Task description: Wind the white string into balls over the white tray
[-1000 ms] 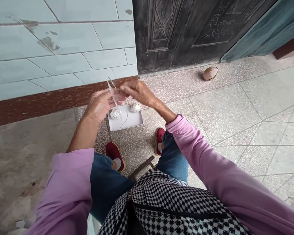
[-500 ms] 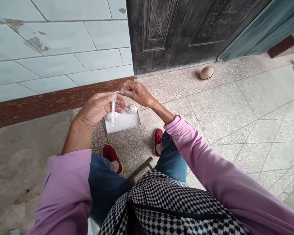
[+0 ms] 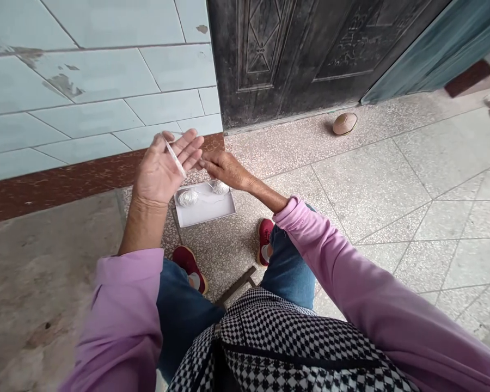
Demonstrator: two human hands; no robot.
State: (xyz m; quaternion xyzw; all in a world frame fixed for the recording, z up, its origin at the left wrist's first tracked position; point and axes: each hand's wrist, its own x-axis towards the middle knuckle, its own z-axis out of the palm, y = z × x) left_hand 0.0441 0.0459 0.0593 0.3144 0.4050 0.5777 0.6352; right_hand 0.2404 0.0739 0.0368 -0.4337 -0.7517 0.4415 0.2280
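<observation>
My left hand is turned palm up with its fingers spread. A narrow band of white yarn crosses its palm, looped between the thumb side and the fingers. Close beside those fingertips, my right hand is closed in a pinch on a strand of the yarn; the pinched part is mostly hidden. Below both hands a shallow white box lies on the floor. Inside it are two balls of white yarn, one ball at the left and another ball at the back right, with thin strands trailing.
A dark carved door and a pale tiled wall stand in front. On the door's threshold lies a pinkish rounded object. My red shoes are on the speckled floor, with a dark bar between my legs.
My left hand has turned palm up and opened, and the yarn now runs across its palm. My right hand has moved slightly down, staying near the left fingertips.
</observation>
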